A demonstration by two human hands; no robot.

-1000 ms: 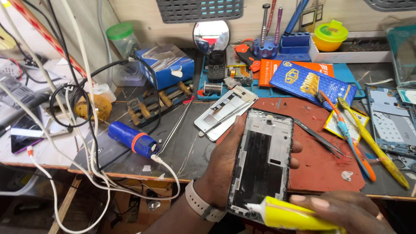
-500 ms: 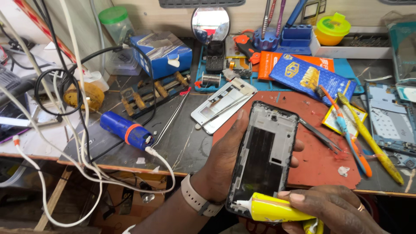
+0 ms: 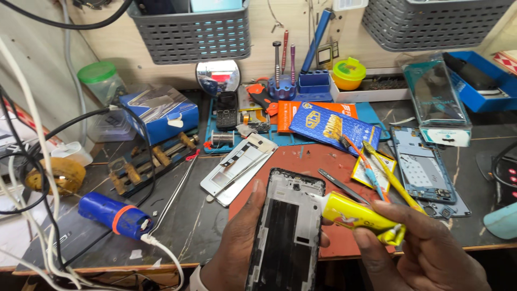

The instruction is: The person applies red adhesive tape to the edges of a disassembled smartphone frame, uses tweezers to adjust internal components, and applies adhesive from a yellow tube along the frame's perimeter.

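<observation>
left hand wrapped around black phone frame, thumb on its left edge, held over the red work mat. right hand pinches yellow glue tube, nozzle at the frame's upper right edge.

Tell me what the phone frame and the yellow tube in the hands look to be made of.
Phone frame: likely hard plastic or painted metal, black with a slight gloss; its edges are thin and rigid.
Yellow tube: soft metal or laminate, glossy printed skin; its tail end is crumpled, and the nozzle looks like white plastic.
</observation>
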